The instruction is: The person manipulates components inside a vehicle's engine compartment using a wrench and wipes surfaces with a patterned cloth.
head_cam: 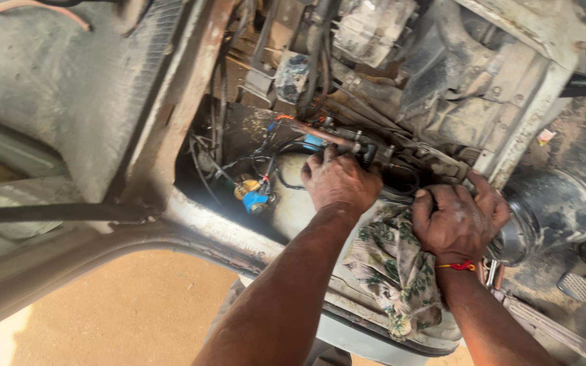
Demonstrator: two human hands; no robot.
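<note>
Reaching into an open engine bay, the left hand (339, 181) curls its fingers over a dark metal fitting (367, 152) whose pipe (320, 133) runs up and leftward, while the right hand (459, 220), lower right, clenches around a flowered rag (395, 264).

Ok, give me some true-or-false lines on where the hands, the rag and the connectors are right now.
1. The left hand rests on the metal fitting in the engine bay. True.
2. The right hand is raised clear of everything. False: it is closed on a part beside the black round housing, over the rag.
3. A floral rag lies under the hands. True.
4. The right wrist is bare. False: it wears a red thread band.
5. Blue and yellow connectors hang left of the left hand. True.
</note>
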